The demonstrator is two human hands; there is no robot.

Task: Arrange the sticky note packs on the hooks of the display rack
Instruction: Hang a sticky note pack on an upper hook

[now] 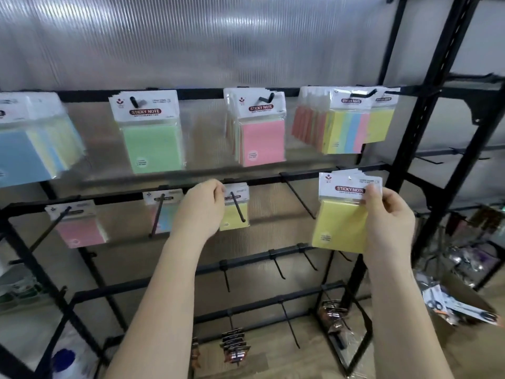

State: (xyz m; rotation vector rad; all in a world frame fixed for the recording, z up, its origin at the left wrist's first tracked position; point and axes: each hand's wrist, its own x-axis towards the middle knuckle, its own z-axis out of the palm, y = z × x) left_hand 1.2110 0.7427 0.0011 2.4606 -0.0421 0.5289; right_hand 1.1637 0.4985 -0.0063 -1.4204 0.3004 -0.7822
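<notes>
While left fingers (pixel 218 190) touch a hung pack (pixel 237 207), right fingers (pixel 372 195) pinch yellow packs (pixel 341 214) (fanned).

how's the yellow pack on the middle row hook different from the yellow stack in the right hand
The yellow pack on the hook already hangs on the middle row, touched at its header by the left hand; the yellow stack is off the rack, pinched by the right hand. The stack's headers fan out as several packs. Both are yellow with white headers.

Yellow packs (pixel 341 214) fanned (unhung), beside rack (pixel 426 127).
</notes>
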